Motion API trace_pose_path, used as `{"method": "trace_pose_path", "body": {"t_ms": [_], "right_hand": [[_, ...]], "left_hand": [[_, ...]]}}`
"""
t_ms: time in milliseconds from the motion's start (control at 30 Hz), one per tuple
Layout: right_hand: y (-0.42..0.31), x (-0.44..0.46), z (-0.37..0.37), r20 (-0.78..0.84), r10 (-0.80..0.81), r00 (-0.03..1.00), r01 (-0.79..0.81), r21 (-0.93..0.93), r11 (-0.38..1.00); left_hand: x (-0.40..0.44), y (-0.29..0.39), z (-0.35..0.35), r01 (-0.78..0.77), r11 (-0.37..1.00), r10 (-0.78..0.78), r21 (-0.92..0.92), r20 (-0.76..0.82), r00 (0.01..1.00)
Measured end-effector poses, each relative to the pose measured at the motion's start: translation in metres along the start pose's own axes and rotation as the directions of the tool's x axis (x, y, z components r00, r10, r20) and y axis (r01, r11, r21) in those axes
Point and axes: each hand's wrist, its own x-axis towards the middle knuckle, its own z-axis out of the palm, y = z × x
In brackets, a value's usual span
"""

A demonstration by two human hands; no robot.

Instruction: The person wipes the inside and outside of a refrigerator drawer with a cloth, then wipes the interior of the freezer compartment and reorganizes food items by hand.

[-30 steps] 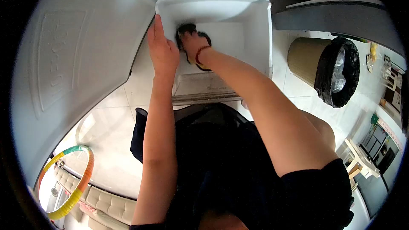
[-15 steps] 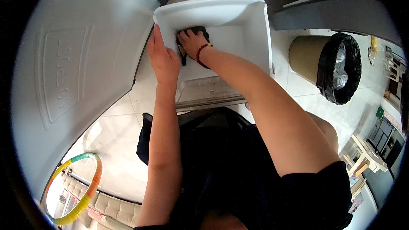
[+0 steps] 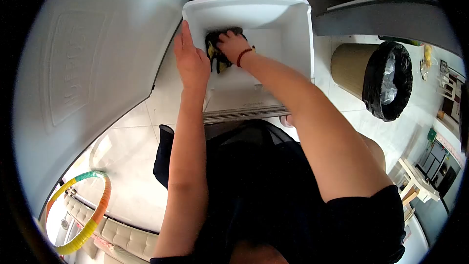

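Note:
A deep white drawer stands pulled out in front of me, with a clear front panel on the side nearest my body. My left hand is at its left rim, the straight fingers along the outside and the thumb toward the inside. Inside the drawer, my right hand has its fingers bent over a crumpled black cloth with yellow patches, at the left of the drawer's floor. A dark red bead bracelet circles that wrist. Part of the cloth is hidden under the hand.
An open white appliance door rises at the left. To the right stands a bin lined with a black bag. A colourful hoop and a beige sofa are at lower left; a white stool is at right.
The cloth has shifted slightly right and spread, showing more yellow. My right hand has moved a little right with it, fingers more bent. My left hand stays at the rim.

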Motion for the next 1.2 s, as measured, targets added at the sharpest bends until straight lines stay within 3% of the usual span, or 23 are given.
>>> {"method": "trace_pose_path", "body": {"t_ms": [167, 233, 300, 367, 400, 433, 500, 567, 600, 633, 667, 700, 767, 800, 900, 967, 1067, 1100, 1133, 1167, 1200], "right_hand": [[-0.009, -0.032, 0.072, 0.404, -0.203, 0.892, 0.189, 0.075, 0.979], [-0.001, -0.029, 0.059, 0.392, -0.2, 0.898, 0.186, 0.074, 0.98], [0.014, -0.009, 0.0, 0.216, -0.117, 0.969, 0.108, 0.054, 0.993], [0.016, 0.01, 0.02, -0.154, -0.017, 0.988, 0.032, 0.095, 0.995], [-0.002, 0.001, 0.002, 0.075, 0.049, 0.996, -0.056, 0.085, 0.995], [-0.013, -0.005, 0.018, 0.041, 0.019, 0.999, -0.021, 0.047, 0.999], [-0.017, -0.017, 0.045, 0.166, -0.206, 0.964, 0.191, 0.101, 0.976], [-0.023, -0.038, 0.021, 0.447, -0.328, 0.832, 0.285, 0.163, 0.945], [-0.022, -0.044, -0.01, 0.421, -0.233, 0.877, 0.114, 0.289, 0.951], [-0.015, -0.036, -0.009, 0.184, -0.09, 0.979, -0.016, 0.504, 0.863], [-0.007, -0.02, -0.006, -0.021, 0.112, 0.994, -0.064, 0.712, 0.699], [-0.006, -0.008, -0.003, -0.158, 0.349, 0.924, -0.033, 0.875, 0.483], [-0.024, 0.014, -0.035, -0.266, 0.562, 0.783, 0.266, 0.96, 0.085], [-0.036, 0.029, -0.025, -0.277, 0.564, 0.778, 0.28, 0.956, 0.084], [-0.048, 0.013, 0.021, -0.134, 0.426, 0.895, 0.011, 0.96, 0.279], [-0.056, -0.023, 0.021, 0.14, 0.128, 0.982, -0.185, 0.851, 0.492], [-0.038, -0.012, 0.011, 0.158, -0.09, 0.983, -0.089, 0.851, 0.517], [-0.033, -0.005, 0.004, 0.051, 0.016, 0.999, -0.053, 0.934, 0.353], [-0.025, 0.002, -0.023, 0.071, 0.123, 0.99, -0.07, 0.997, -0.006], [-0.019, 0.002, -0.057, -0.067, 0.232, 0.97, 0.102, 0.984, -0.146], [-0.018, 0.01, -0.069, -0.228, 0.368, 0.902, 0.299, 0.942, -0.15]], "left_hand": [[-0.003, -0.005, 0.0, -0.033, 0.999, 0.033, 0.04, -0.004, 0.999], [-0.004, 0.0, 0.0, 0.001, 1.0, -0.001, 0.019, 0.01, 1.0], [-0.004, 0.0, -0.003, 0.031, 0.999, -0.03, -0.016, 0.037, 0.999], [-0.001, -0.001, -0.006, 0.057, 0.995, -0.051, -0.084, 0.069, 0.996], [-0.001, -0.006, -0.005, 0.059, 0.992, -0.052, -0.11, 0.066, 0.996], [0.0, -0.012, -0.005, 0.055, 0.989, -0.047, -0.139, 0.058, 0.997], [-0.002, -0.017, -0.003, 0.102, 0.976, -0.097, -0.195, 0.034, 0.995], [-0.003, -0.016, 0.001, 0.189, 0.947, -0.195, -0.258, 0.005, 0.981], [-0.001, -0.013, 0.0, 0.203, 0.926, -0.208, -0.318, 0.019, 0.978], [-0.001, -0.012, -0.001, 0.222, 0.9, -0.224, -0.375, 0.037, 0.974], [-0.001, -0.013, -0.003, 0.246, 0.872, -0.246, -0.423, 0.056, 0.968], [-0.002, -0.014, -0.004, 0.235, 0.897, -0.234, -0.374, 0.049, 0.971], [-0.003, -0.015, -0.007, 0.215, 0.939, -0.212, -0.268, 0.038, 0.976], [-0.004, -0.015, -0.009, 0.228, 0.936, -0.223, -0.27, 0.047, 0.974], [0.002, -0.012, -0.009, 0.239, 0.923, -0.236, -0.302, 0.046, 0.971], [0.002, -0.015, -0.006, 0.236, 0.908, -0.243, -0.347, 0.025, 0.97], [0.001, -0.017, -0.004, 0.225, 0.914, -0.227, -0.337, 0.033, 0.973], [0.0, -0.019, -0.003, 0.225, 0.917, -0.226, -0.331, 0.035, 0.973], [-0.001, -0.021, -0.004, 0.198, 0.917, -0.199, -0.347, 0.033, 0.98], [0.001, -0.021, -0.005, 0.169, 0.916, -0.167, -0.363, 0.037, 0.985], [0.0, -0.018, -0.006, 0.162, 0.919, -0.166, -0.358, 0.019, 0.986]]}}
